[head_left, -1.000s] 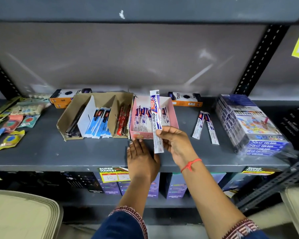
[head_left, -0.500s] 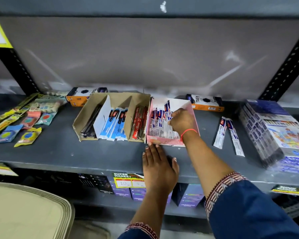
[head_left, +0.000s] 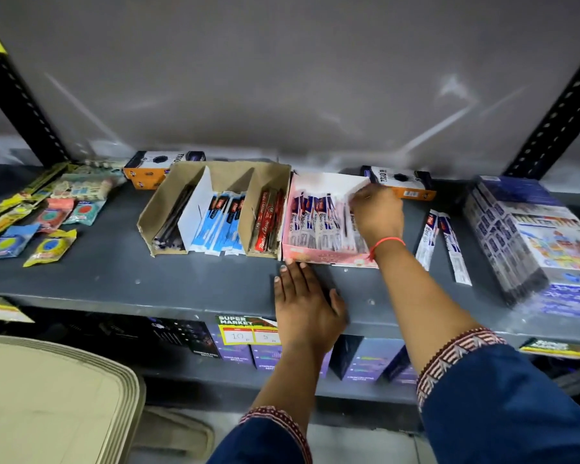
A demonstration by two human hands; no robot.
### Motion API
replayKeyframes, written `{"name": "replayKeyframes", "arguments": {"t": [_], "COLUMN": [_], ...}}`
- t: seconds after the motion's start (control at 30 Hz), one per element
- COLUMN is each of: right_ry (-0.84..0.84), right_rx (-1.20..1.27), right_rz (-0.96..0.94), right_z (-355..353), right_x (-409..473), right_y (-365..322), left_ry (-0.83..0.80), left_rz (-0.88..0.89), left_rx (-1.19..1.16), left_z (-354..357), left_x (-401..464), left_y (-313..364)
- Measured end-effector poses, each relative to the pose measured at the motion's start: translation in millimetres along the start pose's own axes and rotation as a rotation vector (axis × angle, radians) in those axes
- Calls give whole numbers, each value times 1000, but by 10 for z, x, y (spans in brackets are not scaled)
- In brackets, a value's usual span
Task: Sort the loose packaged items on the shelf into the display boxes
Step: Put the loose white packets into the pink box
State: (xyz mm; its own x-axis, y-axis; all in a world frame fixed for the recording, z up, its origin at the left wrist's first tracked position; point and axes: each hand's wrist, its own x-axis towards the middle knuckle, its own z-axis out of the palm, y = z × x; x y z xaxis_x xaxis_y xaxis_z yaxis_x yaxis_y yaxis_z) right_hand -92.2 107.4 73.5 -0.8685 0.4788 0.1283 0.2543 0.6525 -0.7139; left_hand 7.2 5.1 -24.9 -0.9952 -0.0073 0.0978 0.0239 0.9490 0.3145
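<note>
— Hands first: where are they?

— Left hand (head_left: 307,303) lies flat, fingers spread, palm down on the grey shelf (head_left: 114,279), its fingertips touching the near wall of the pink display box (head_left: 329,257). It holds nothing.

— And the other?

— Right hand (head_left: 377,214) reaches over the near wall into the right end of that box, fingers curled down among the white-and-blue packets (head_left: 315,226) standing there. Whether it grips one I cannot tell; the fingers are blurred and partly hidden.

— Anything loose left?

— Two loose packets (head_left: 444,246) of the same kind lie flat on the shelf just right of the right wrist, between the pink box and the wrapped stack of boxes (head_left: 529,242). Far left, a scatter of small colourful sachets (head_left: 51,226) lies well apart from both hands.

— Other boxes?

— Brown cardboard box (head_left: 215,209), just left of the pink one and touching it, holds dark, blue and red packs in separate sections.
</note>
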Motion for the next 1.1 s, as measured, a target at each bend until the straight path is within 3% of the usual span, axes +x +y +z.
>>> {"name": "replayKeyframes", "arguments": {"t": [0.07, 0.13, 0.3, 0.5, 0.77, 0.93, 1.1], "right_ry": [165, 183, -98, -162, -173, -369, -410], "right_rx": [97, 56, -223, -158, 212, 718, 858], "right_rz": [83, 176, 356, 284, 427, 621, 554], "right_z": [-236, -432, -508, -362, -454, -520, -576], "right_x": [82, 167, 121, 48, 109, -74, -268], "right_y": [177, 462, 1077, 1042, 1024, 1009, 949], "left_ry": [12, 43, 63, -16, -12, 16, -24], "left_rz": [-3, 10, 12, -14, -11, -10, -27], "left_rx": [3, -8, 8, 84, 62, 86, 115], "left_z": [21, 20, 30, -13, 8, -12, -36], "left_x": [-2, -5, 9, 4, 0, -2, 1], "left_y": [-5, -8, 6, -19, -15, 9, 15]}}
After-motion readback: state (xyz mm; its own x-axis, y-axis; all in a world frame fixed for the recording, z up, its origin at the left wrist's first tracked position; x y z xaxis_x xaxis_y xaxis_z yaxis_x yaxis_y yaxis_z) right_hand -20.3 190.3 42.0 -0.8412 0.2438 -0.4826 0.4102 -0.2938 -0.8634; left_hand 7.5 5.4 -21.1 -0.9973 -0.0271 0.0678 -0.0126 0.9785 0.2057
